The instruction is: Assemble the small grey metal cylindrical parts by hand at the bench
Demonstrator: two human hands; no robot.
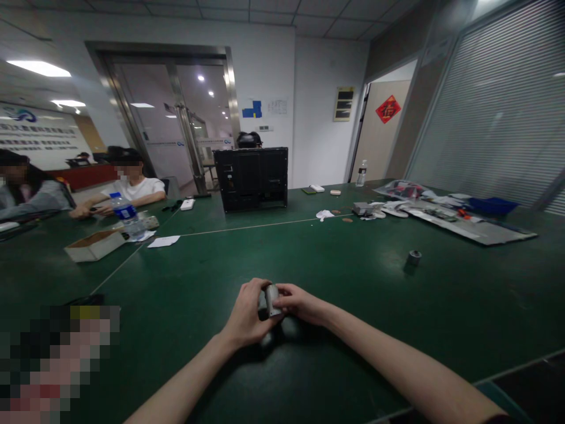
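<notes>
Head view, left hand: the left hand (248, 312) curls round a silver cylinder (272, 301), fingers over its top and thumb below; it is grasping the part.
Head view, right hand: the right hand (301, 302) has its fingers and thumb on the same cylinder from the right side; it too is grasping it.
Silver cylinder: between the two hands, close above the green table (212, 265), slightly tilted; whether its lower end touches the surface I cannot tell.
Second cylinder: a similar small metal piece (414, 257) stands on the table, well apart to the right of the hands.
Left of table: an open carton (95, 246) beside a water bottle (127, 217); a white paper (163, 241) lies near both.
Far side: a black panel (251, 179) stands upright; a person in a white shirt (138, 189) sits left of it.
Right of table: a pale board (481, 231) bears small parts; a blue tray (492, 205) is beside them.
</notes>
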